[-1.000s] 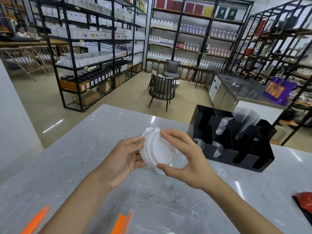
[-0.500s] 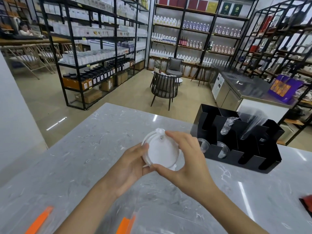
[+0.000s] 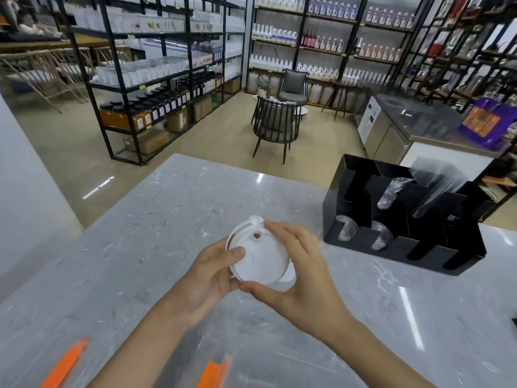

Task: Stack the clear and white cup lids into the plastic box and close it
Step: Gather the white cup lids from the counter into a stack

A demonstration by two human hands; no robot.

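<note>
A stack of white cup lids (image 3: 261, 256) is held above the grey marble counter (image 3: 156, 219), its flat face turned towards me with a small sip hole near the top. My left hand (image 3: 212, 275) grips the stack's left edge, thumb over the rim. My right hand (image 3: 299, 273) cups the right and lower edge with curled fingers. The clear plastic box (image 3: 251, 371) with orange clasps (image 3: 214, 373) lies at the bottom of the view, partly behind my forearms. Clear lids (image 3: 345, 232) stand in a black organizer (image 3: 436, 247) to the right.
The black organizer also holds crumpled plastic sleeves (image 3: 436, 189). A second orange clasp (image 3: 65, 365) lies at the lower left. Beyond the counter's far edge are a chair (image 3: 275, 127) and shelving racks.
The fanned-out lids have been squared into a neat stack and turned flat towards me. Both hands kept hold and dropped slightly lower; the view shifted a little left.
</note>
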